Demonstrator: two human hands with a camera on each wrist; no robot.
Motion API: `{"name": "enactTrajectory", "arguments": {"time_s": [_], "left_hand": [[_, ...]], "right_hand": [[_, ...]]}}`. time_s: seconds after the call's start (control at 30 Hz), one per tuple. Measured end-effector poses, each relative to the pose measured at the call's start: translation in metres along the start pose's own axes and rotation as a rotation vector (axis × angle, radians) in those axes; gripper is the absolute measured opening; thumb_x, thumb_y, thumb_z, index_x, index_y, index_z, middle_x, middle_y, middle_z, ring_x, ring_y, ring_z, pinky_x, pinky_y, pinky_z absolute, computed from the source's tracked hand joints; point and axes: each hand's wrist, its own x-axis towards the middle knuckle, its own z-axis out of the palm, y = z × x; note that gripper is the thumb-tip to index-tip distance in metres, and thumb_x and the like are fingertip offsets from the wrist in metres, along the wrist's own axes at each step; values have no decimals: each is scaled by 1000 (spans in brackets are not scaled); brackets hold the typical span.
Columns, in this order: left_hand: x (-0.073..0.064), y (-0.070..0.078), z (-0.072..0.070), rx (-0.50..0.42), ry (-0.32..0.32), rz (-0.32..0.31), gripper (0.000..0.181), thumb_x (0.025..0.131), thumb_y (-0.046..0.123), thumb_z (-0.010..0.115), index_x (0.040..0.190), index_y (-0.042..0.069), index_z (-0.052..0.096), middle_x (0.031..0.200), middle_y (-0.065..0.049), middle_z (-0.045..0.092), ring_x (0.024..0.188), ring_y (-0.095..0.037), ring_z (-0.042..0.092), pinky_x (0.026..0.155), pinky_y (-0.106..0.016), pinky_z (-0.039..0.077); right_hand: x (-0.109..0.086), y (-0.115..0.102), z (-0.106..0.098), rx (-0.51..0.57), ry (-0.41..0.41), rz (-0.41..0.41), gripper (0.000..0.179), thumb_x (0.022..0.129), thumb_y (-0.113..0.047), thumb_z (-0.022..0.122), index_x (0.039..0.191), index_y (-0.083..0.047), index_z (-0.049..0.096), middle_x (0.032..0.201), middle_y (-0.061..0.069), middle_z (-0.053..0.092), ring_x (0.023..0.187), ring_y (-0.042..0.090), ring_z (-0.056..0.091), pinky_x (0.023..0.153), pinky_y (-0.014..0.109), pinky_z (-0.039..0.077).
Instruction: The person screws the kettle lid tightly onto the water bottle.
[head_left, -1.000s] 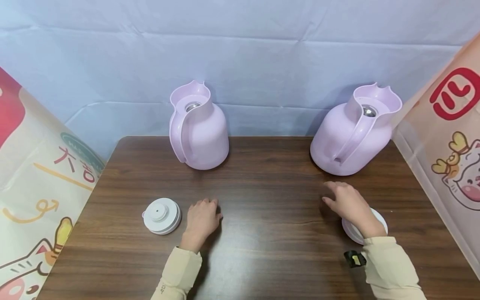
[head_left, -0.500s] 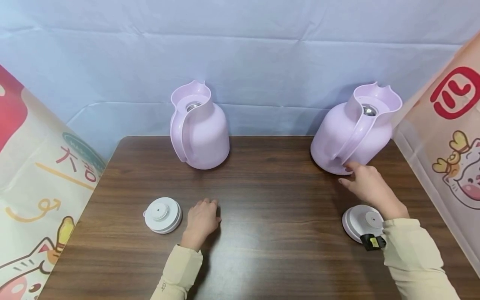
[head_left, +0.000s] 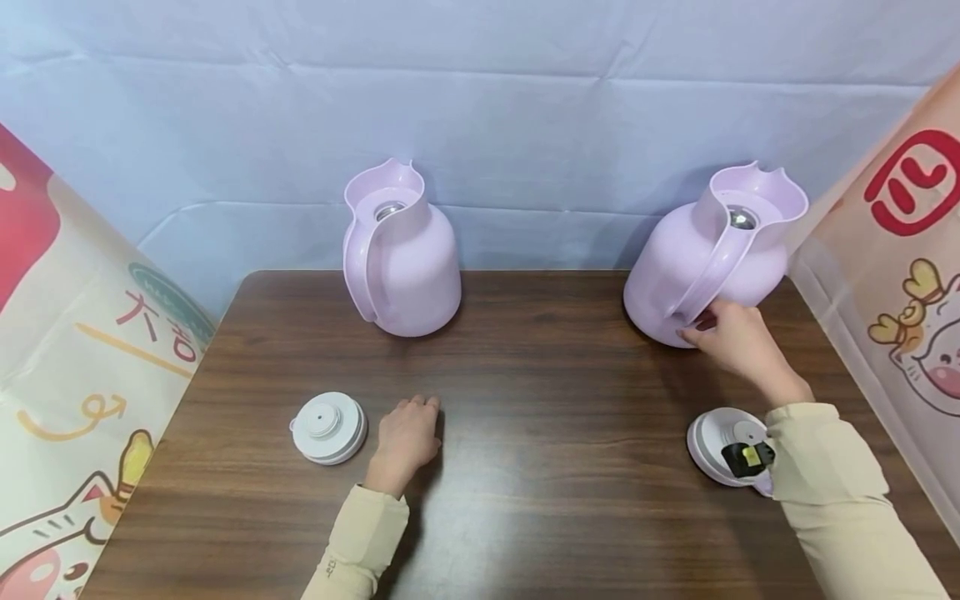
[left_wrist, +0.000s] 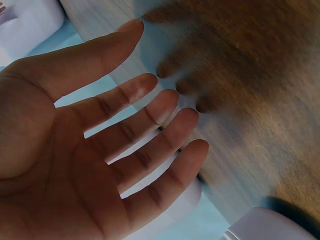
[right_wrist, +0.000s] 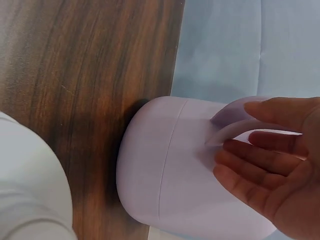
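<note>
A lilac thermos jug (head_left: 693, 258) stands upright at the back right, its top uncovered. My right hand (head_left: 738, 346) is at the lower end of its handle (right_wrist: 240, 127). In the right wrist view the thumb lies along one side of the handle and the fairly straight fingers reach along the other; they do not look closed on it. A second lilac thermos jug (head_left: 412, 267) stands at the back left, also uncovered. My left hand (head_left: 407, 437) holds nothing, its fingers loosely extended near the tabletop, beside a white round jug lid (head_left: 328, 429).
Another white jug lid (head_left: 716, 450) lies below my right wrist, partly covered by a black wrist fitting (head_left: 748, 458). The brown wooden table (head_left: 540, 467) ends at a pale blue cloth backdrop (head_left: 525, 150). Printed cartoon sheets (head_left: 918, 333) flank both sides.
My right hand has moved forward from above the right lid to the right jug's handle, and its thumb and fingers now lie either side of it. My left hand has stayed in place.
</note>
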Motion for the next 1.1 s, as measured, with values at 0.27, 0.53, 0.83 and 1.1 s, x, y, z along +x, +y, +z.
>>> {"name": "enactTrajectory", "arguments": {"time_s": [0.27, 0.53, 0.83, 1.1], "left_hand": [[0, 2, -1, -5, -2, 7, 39, 69, 15, 75, 103, 5, 59, 101, -12, 59, 93, -32, 55, 69, -47, 47], [-1, 1, 0, -6, 0, 8, 40, 69, 16, 76, 103, 5, 58, 100, -12, 59, 92, -31, 55, 70, -46, 47], [-2, 3, -1, 18, -23, -12, 43, 72, 18, 75, 108, 6, 58, 108, -11, 58, 97, -31, 54, 74, -49, 45], [-2, 5, -2, 16, -20, -19, 43, 72, 18, 75, 109, 6, 57, 107, -11, 58, 97, -31, 53, 74, -49, 45]], "right_hand": [[4, -1, -2, -5, -8, 11, 25, 76, -6, 65, 92, 13, 58, 82, 29, 61, 81, 48, 56, 70, 54, 40], [4, -4, -3, -7, -29, 28, 24, 77, -5, 65, 90, 15, 59, 83, 31, 61, 83, 50, 54, 72, 55, 39], [6, -7, -2, -9, -22, 45, 23, 76, -5, 64, 88, 15, 60, 81, 30, 61, 81, 51, 54, 71, 54, 39], [6, -10, -1, -6, -19, 85, 20, 76, -3, 63, 81, 16, 60, 75, 28, 61, 76, 47, 55, 69, 53, 40]]}}
